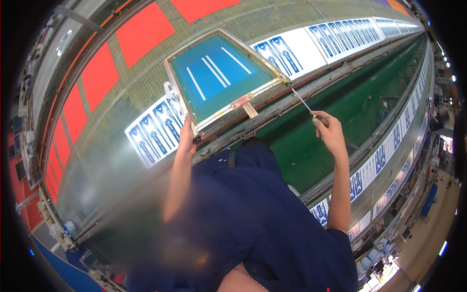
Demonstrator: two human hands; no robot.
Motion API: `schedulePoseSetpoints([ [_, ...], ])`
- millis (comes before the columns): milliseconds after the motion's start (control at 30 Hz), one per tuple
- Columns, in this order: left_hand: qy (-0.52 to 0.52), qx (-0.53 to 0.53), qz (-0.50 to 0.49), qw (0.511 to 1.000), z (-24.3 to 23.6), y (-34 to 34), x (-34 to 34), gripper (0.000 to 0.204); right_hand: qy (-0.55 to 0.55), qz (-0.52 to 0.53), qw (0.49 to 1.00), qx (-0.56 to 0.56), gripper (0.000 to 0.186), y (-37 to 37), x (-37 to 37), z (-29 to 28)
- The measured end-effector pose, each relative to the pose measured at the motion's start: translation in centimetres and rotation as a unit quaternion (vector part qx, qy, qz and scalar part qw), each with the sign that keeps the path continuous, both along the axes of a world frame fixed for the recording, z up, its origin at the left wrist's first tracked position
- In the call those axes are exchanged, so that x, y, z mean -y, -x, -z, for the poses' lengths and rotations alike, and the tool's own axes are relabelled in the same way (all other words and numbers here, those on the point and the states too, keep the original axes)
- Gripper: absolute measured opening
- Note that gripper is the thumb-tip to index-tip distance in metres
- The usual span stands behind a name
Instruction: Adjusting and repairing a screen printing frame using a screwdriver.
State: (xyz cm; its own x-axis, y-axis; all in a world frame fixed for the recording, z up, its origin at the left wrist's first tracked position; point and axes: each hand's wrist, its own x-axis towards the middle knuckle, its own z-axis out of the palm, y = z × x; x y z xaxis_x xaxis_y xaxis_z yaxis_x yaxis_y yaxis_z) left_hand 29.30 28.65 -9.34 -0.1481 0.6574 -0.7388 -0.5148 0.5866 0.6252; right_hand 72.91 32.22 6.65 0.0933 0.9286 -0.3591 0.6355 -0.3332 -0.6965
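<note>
A screen frame (216, 116) with a teal-and-blue mesh and four white lines lies tilted over the long bench. My left hand (186, 134) grips its near left corner, by a white fitting (170, 89). My right hand (329, 131) is closed on the handle of a screwdriver (303, 101), whose long shaft reaches the frame's right corner fitting (287, 82). A red clamp with a wooden tab (249, 109) sits on the frame's near edge.
White printed sheets (343, 39) with blue patterns line the bench (127, 100), with red panels (143, 34) beyond. A metal rail (317, 91) runs along the near edge. Right of me are a green floor (340, 126) and another bench of printed sheets (380, 158).
</note>
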Motion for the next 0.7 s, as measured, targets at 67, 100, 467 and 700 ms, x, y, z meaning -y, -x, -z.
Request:
schedulePoseSetpoints([
  [67,0.011,0.003,-0.017,1.000,0.1,-0.5,0.7,0.050,0.012,-0.013,1.000,-0.001,0.034,-0.6,-1.2,-1.1],
  [100,0.012,0.011,-0.015,1.000,0.1,-0.8,1.6,0.051,0.026,-0.022,0.999,0.002,0.034,-0.8,-2.0,-1.5],
  [467,0.170,-0.062,-0.010,0.984,3.5,1.2,16.5,0.071,0.127,-0.238,0.963,0.021,0.044,-2.9,-8.2,-4.1],
  [700,0.292,-0.202,0.396,0.847,-2.8,4.2,10.8,0.089,0.153,-0.279,0.947,-0.027,0.037,-4.9,-10.9,-1.7],
])
